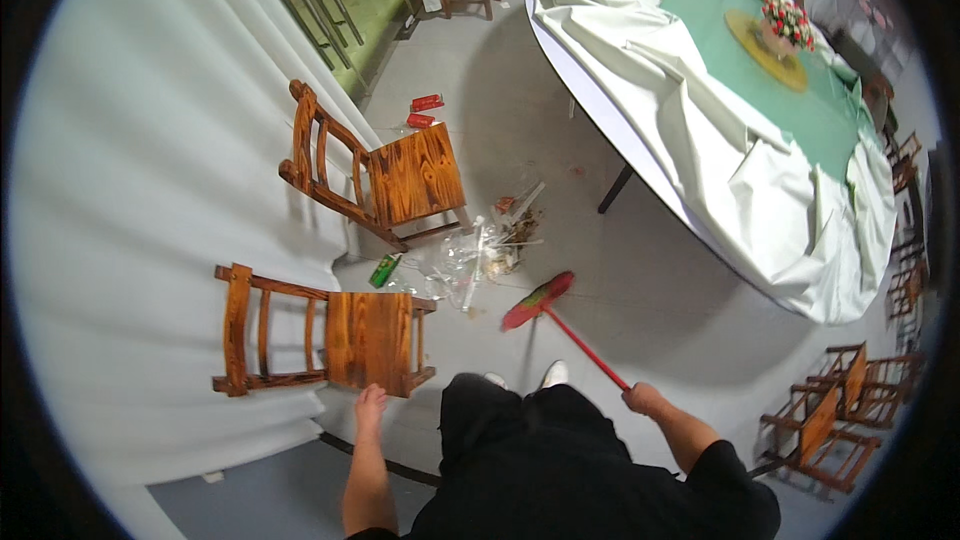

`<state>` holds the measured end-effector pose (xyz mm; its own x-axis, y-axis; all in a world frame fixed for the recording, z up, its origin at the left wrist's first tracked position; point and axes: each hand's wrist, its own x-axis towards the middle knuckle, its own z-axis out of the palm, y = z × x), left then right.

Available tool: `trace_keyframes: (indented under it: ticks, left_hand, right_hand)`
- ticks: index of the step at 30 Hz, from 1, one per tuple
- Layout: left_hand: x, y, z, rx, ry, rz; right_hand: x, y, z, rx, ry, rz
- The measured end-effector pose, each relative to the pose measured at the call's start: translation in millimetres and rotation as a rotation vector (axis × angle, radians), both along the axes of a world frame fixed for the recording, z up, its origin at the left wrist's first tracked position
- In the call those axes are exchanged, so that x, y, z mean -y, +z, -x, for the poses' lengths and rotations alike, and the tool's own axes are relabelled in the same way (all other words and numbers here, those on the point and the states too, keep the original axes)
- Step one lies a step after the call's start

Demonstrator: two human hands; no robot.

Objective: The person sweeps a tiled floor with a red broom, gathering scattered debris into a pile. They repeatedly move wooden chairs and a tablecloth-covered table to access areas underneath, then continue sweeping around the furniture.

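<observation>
My right hand (pixel 645 399) is closed around the red handle of a broom (pixel 543 302). The broom's red and green head rests on the floor, ahead of my white shoes. My left hand (pixel 371 401) is at the near side edge of a wooden chair's seat (pixel 368 335). Its fingers look loosely apart with nothing in them; whether they touch the seat I cannot tell. To the left of the broom head lies a heap of litter (pixel 487 245), with clear plastic, white strips and brown scraps. A green can (pixel 384 270) lies by the heap, between two chairs.
A second wooden chair (pixel 415 175) stands beyond, near two red cans (pixel 425 102). White curtains (pixel 150 240) hang on the left. A large round table (pixel 640 145) with rumpled white cloth fills the upper right. More wooden chairs (pixel 822 420) stand at the lower right.
</observation>
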<state>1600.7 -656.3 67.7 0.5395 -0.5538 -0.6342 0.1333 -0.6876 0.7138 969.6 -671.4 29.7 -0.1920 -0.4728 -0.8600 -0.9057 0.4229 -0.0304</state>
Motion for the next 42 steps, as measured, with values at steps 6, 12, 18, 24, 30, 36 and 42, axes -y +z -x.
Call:
trace_keyframes:
  ticks: [6, 12, 18, 24, 30, 36, 42]
  left_hand:
    - [142, 42, -123, -0.068, 0.160, 0.129]
    - [375, 59, -287, -0.051, 0.048, 0.389]
    - [537, 75, -346, -0.357, -0.190, 0.243]
    - [621, 80, -297, -0.609, -0.470, 0.164]
    - [660, 68, -245, -0.486, -0.372, 0.162]
    - [675, 89, -116, -0.440, -0.290, 0.332]
    - [642, 162, 48, -0.403, -0.373, 0.318]
  right_hand:
    - [42, 33, -43, 0.028, -0.054, -0.281]
    - [45, 94, -106, -0.122, 0.041, -0.003]
    - [-16, 156, -202, -0.198, -0.249, -0.021]
    - [-75, 188, -267, -0.239, -0.528, -0.094]
    - [-122, 182, -319, -0.225, -0.698, -0.175]
    - [-162, 162, -333, -0.216, -0.813, -0.180]
    - [-235, 139, -332, -0.172, -0.890, -0.104]
